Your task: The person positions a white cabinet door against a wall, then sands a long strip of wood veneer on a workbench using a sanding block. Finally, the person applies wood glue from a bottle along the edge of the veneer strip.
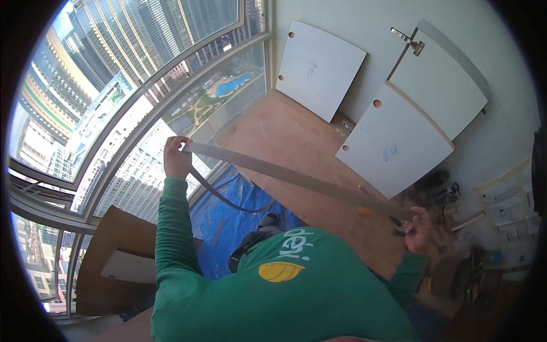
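Note:
A long, thin grey-beige strip (296, 181), flat like edge banding, is stretched across in front of me. Its far-left part is pinched in the closed fingers of my left hand (178, 157), raised near the window. From that hand a loose length of the strip curls down and back toward my waist. Over on the right, my right hand (419, 232) grips the strip with closed fingers, lower and farther from the window. Under the strip lies a large brown board (273, 131).
White panels with round holes (319, 68) (396, 142) lean on the wall; another panel (441, 85) carries a metal hinge (417, 47). Blue sheeting (228, 194) covers floor by the window (142, 97). Brown boards (108, 262) stand at left. Tools and rolls (470, 279) clutter the right.

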Available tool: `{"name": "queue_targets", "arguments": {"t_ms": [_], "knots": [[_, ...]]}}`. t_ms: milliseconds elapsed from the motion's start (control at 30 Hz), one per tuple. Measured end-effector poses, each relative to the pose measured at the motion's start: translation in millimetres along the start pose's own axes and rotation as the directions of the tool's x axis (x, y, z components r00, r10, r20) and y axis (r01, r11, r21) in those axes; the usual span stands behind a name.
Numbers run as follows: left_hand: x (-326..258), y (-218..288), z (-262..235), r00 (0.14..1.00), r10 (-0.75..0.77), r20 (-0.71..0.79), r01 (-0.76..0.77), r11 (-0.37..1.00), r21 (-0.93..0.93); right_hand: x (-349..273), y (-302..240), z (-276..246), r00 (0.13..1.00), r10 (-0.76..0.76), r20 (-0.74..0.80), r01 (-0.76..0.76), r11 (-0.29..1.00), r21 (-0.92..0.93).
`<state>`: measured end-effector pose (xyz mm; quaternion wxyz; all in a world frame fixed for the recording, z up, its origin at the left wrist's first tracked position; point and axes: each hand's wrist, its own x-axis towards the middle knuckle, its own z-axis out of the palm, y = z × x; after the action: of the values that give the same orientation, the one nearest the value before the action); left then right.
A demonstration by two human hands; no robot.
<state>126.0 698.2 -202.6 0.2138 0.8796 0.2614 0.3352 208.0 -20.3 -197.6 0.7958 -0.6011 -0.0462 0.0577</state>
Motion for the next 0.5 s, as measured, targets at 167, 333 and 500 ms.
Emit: {"name": "queue_targets", "arguments": {"t_ms": [167,333,500], "knots": [[99.4,-13.3,-29.4,0.995,-0.017,-0.095,0.030,0.990,0.138,21.0,0.9,29.2,0.985,0.001,-0.173,-0.005,1.000,-0.021],[183.1,-17.5,-32.2,0.996,-0.052,-0.069,0.042,0.990,-0.135,30.0,28.4,67.5,0.964,0.059,-0.258,-0.076,0.996,-0.056],[222.3,-2.7,-9.1,0.995,0.082,-0.061,-0.093,0.974,-0.205,24.8,60.6,89.3,0.901,0.119,-0.417,-0.143,0.989,-0.028]]}}
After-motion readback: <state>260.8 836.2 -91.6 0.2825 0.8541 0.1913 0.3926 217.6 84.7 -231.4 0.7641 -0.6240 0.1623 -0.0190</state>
